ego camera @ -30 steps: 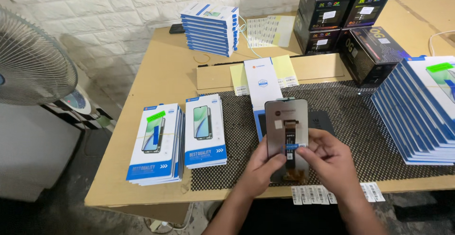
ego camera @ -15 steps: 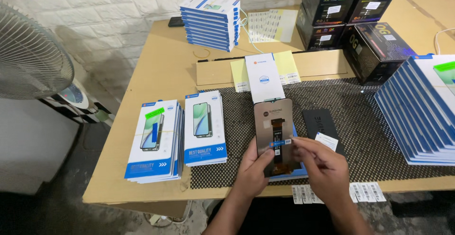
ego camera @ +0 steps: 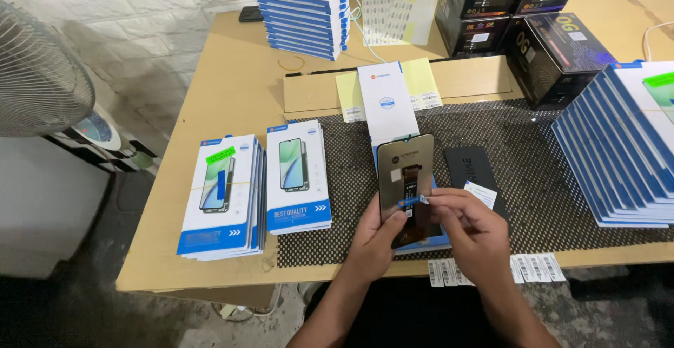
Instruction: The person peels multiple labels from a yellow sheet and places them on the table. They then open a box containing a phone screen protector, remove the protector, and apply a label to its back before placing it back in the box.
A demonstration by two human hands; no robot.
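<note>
The left hand point(ego camera: 375, 239) grips a flat, glossy dark phone screen point(ego camera: 406, 186) by its lower edge, holding it upright above the black dotted rubber mat point(ego camera: 533, 165). The right hand point(ego camera: 469, 232) pinches a small white-and-blue sticker point(ego camera: 419, 199) against the screen's back. A matte black rectangular pad point(ego camera: 472, 172) lies just beside it. Two stacks of thin white-and-blue cardboard boxes point(ego camera: 260, 190) sit on the smooth wooden table point(ego camera: 232, 95).

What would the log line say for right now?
left hand: holds phone screen panel upright | right hand: pinches small sticker on panel | under: black mesh mat
</note>
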